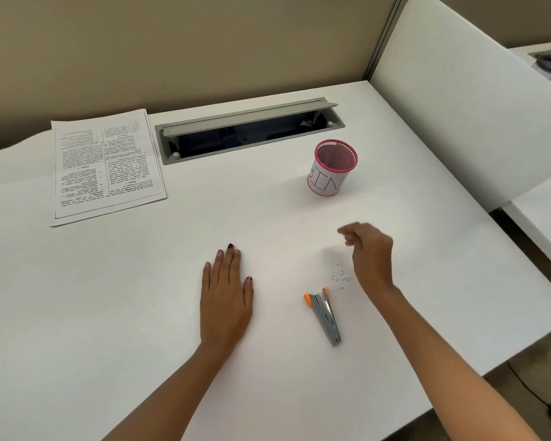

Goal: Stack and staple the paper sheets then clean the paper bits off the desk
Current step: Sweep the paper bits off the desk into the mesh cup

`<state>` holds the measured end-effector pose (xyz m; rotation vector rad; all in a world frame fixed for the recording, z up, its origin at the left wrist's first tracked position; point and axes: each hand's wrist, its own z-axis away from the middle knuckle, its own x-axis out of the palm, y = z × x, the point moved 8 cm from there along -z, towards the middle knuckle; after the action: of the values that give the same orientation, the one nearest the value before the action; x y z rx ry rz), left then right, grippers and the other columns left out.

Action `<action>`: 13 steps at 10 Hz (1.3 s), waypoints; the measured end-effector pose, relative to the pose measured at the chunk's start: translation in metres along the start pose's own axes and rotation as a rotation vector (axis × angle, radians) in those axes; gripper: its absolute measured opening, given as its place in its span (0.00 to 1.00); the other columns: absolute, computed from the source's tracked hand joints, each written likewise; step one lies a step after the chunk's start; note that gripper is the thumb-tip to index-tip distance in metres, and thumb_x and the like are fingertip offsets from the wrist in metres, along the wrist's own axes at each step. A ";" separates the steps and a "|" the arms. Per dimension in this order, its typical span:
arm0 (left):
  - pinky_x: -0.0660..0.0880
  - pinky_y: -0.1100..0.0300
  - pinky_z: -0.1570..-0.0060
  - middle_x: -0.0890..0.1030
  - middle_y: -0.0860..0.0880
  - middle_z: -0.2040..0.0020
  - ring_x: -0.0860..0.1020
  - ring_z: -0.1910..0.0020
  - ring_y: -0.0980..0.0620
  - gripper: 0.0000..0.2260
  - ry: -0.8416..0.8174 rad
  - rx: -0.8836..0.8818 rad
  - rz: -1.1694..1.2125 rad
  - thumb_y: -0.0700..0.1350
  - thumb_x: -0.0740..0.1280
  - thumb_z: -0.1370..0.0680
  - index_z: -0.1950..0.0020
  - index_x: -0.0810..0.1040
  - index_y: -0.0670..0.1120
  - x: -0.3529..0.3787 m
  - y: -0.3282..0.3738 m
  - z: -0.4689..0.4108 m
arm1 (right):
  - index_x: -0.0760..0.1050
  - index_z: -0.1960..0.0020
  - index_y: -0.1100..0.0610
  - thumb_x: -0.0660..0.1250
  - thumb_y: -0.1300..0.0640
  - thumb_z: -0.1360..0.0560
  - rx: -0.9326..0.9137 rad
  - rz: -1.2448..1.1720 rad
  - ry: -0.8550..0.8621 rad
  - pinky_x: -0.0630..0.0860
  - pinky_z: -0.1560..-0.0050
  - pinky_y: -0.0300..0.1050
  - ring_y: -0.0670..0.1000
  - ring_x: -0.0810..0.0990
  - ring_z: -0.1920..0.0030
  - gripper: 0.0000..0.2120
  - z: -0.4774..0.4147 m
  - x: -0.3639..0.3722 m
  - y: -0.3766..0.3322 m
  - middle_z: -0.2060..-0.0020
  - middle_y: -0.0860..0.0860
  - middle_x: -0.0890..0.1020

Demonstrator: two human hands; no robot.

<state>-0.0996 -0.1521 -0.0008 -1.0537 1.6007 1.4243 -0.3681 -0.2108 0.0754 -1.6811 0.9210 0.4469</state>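
The fingers (pixel 229 259) of the left hand (pixel 226 297) are lying straight and close together, pressing flat on the white bench (pixel 140 313) with the palm down and gripping nothing. The fingers (pixel 347 235) of the right hand (pixel 371 253) are bunching inward above the bench, blurred, so whether they are pinching anything cannot be told.

Just under the right wrist a few small scattered bits (pixel 342 276) are lying on the bench. Just beside them, toward the person, a grey stapler (pixel 325 316) with orange tips is resting on the bench, its orange end pointing away from the person.

Beyond the right hand a pink mesh cup (pixel 333 168) wrapped in paper marked "BIN" is standing upright. Well apart, at the far left, the printed paper sheets (pixel 107 167) are lying in a slightly uneven stack.

Between the stack and the cup, a grey cable hatch (pixel 248 130) is sitting open in the back of the bench. A beige partition (pixel 172 43) is rising behind it, and a white divider panel (pixel 458 106) is closing off the right side. A dark cable (pixel 528 393) is trailing across the floor at lower right.
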 end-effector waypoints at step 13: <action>0.52 0.50 0.24 0.63 0.46 0.24 0.60 0.24 0.48 0.25 0.010 -0.002 0.001 0.50 0.50 0.20 0.24 0.62 0.42 -0.001 0.000 0.000 | 0.78 0.59 0.60 0.60 0.71 0.31 0.210 0.524 -0.465 0.65 0.65 0.43 0.54 0.73 0.62 0.11 0.054 0.026 0.014 0.61 0.56 0.82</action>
<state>-0.0990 -0.1519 0.0000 -1.0633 1.6075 1.4234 -0.3537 -0.1705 0.0309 -1.0640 1.0072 1.0081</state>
